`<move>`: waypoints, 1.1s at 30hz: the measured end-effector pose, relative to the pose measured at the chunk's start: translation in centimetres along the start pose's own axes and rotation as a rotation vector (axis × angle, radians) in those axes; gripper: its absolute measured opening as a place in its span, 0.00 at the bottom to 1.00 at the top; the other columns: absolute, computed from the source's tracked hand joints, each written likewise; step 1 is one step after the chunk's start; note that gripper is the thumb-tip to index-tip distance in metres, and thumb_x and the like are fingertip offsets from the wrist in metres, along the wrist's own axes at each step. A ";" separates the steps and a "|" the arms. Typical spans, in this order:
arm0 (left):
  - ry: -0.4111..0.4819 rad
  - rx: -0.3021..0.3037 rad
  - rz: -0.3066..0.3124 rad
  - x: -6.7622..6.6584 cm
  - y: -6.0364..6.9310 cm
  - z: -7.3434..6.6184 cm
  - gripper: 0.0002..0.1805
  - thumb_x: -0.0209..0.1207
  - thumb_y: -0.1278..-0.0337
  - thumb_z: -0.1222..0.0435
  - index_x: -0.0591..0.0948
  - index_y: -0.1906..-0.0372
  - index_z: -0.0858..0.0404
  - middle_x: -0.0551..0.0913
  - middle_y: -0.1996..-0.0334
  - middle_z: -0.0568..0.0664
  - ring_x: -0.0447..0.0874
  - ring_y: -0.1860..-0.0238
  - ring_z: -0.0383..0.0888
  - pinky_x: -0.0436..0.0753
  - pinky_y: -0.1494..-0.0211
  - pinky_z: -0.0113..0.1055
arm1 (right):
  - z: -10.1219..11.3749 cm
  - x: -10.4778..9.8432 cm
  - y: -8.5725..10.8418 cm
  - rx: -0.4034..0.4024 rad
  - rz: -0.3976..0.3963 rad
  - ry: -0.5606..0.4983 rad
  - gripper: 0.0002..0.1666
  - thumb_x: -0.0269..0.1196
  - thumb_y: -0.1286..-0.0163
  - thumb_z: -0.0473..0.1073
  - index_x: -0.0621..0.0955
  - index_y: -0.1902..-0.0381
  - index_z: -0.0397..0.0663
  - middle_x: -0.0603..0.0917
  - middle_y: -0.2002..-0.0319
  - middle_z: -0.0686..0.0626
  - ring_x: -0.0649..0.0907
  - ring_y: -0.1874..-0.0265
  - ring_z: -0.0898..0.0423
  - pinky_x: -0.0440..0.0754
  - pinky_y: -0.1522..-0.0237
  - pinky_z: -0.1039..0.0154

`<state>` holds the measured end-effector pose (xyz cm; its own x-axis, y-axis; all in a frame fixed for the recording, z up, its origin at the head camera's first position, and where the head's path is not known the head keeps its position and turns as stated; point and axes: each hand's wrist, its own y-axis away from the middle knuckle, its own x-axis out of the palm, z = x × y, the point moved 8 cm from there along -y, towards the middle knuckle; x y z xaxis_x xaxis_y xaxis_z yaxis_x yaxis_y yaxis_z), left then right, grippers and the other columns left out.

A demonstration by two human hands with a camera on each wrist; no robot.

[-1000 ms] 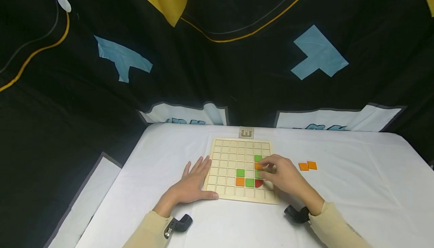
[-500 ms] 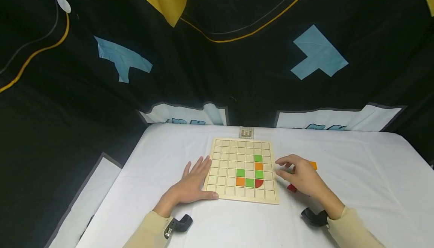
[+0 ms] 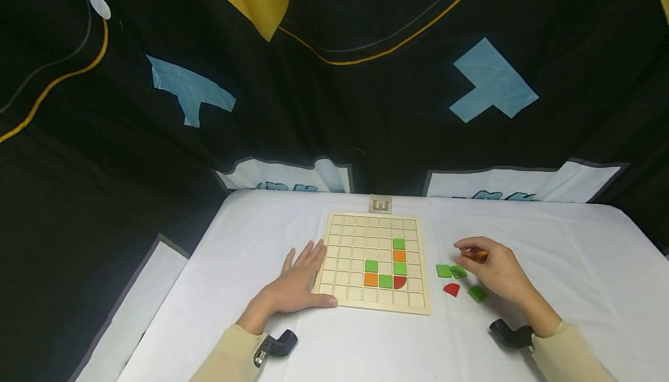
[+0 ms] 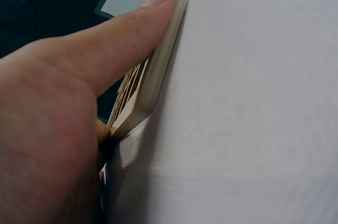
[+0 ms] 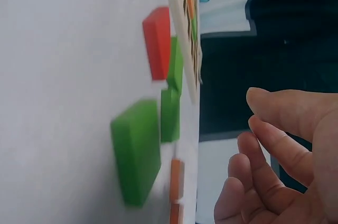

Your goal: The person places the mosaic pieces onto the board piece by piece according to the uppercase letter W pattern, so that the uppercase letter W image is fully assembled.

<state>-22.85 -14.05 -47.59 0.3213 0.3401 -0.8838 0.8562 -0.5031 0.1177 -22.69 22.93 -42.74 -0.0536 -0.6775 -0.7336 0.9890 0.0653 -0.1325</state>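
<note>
My left hand (image 3: 292, 286) lies spread at the left side of the wooden grid board (image 3: 376, 305), its thumb on the front edge (image 4: 153, 84). Several green and orange tiles and one red rounded tile (image 3: 399, 282) sit in the grid. Right of the board, my right hand (image 3: 496, 269) hovers over the cloth with bent fingers. No tile shows between those fingers in the right wrist view. Orange tiles (image 5: 177, 182) lie on the table, partly hidden by that hand in the head view. Closer to the board are green tiles (image 3: 443, 271) and a red one (image 3: 452, 289).
A small patterned square (image 3: 380, 204) lies behind the board. The white-clothed table (image 3: 575, 266) stands against a black curtain (image 3: 334, 121) with yellow and blue shapes. A black device (image 3: 511, 334) is strapped at each wrist.
My right hand has moved right, from above the board to above the loose orange tiles, uncovering the green and red ones. The left hand has stayed in place.
</note>
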 end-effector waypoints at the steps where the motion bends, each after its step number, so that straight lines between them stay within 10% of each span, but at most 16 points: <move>1: 0.003 0.001 0.000 0.0 0.0 0.0 0.67 0.63 0.52 0.31 0.46 0.19 0.66 0.40 0.18 0.55 0.31 0.19 0.54 0.29 0.24 0.60 | -0.3 -0.1 0.0 0.007 0.000 0.006 0.18 0.72 0.36 0.42 0.85 0.49 0.43 0.84 0.62 0.48 0.81 0.61 0.50 0.79 0.59 0.55; 33: -0.006 -0.003 0.001 0.1 0.0 0.1 0.67 0.62 0.51 0.30 0.45 0.19 0.65 0.40 0.19 0.55 0.31 0.19 0.53 0.28 0.23 0.59 | -6.5 -2.2 -0.8 0.126 0.022 0.001 0.27 0.71 0.35 0.41 0.80 0.42 0.32 0.83 0.53 0.36 0.77 0.58 0.47 0.74 0.70 0.70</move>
<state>-22.90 -14.12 -47.70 0.3201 0.3348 -0.8863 0.8569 -0.5012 0.1201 -24.22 29.11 -45.39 -0.0315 -0.6761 -0.7362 0.9994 -0.0125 -0.0313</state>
